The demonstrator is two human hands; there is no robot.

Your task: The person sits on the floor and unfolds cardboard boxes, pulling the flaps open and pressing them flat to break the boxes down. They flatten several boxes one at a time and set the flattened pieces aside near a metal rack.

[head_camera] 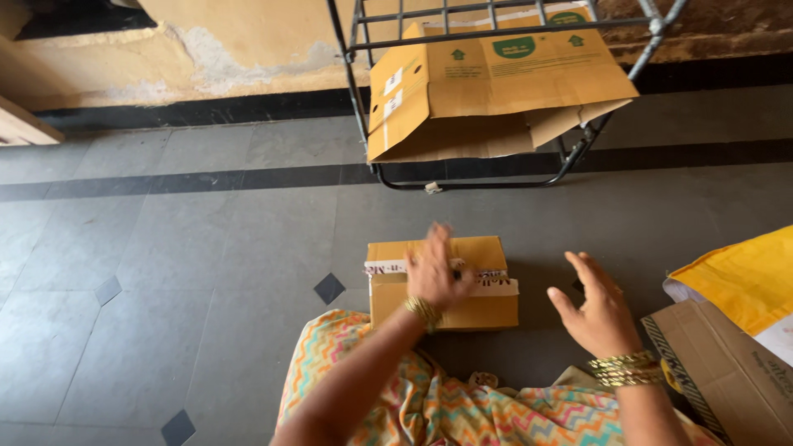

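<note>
Cardboard box [443,285] sits taped on the grey floor [206,248] just before my knees. My left hand [435,268] lies flat on its tape [496,287], fingers together; my right hand [596,310] hovers beside it, fingers loosely apart, holding nothing.

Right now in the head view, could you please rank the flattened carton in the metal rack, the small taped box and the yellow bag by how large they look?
1. flattened carton, though farther away.
2. small taped box, under the left hand.
3. yellow bag, but cut off by the frame, so unsure.
</note>
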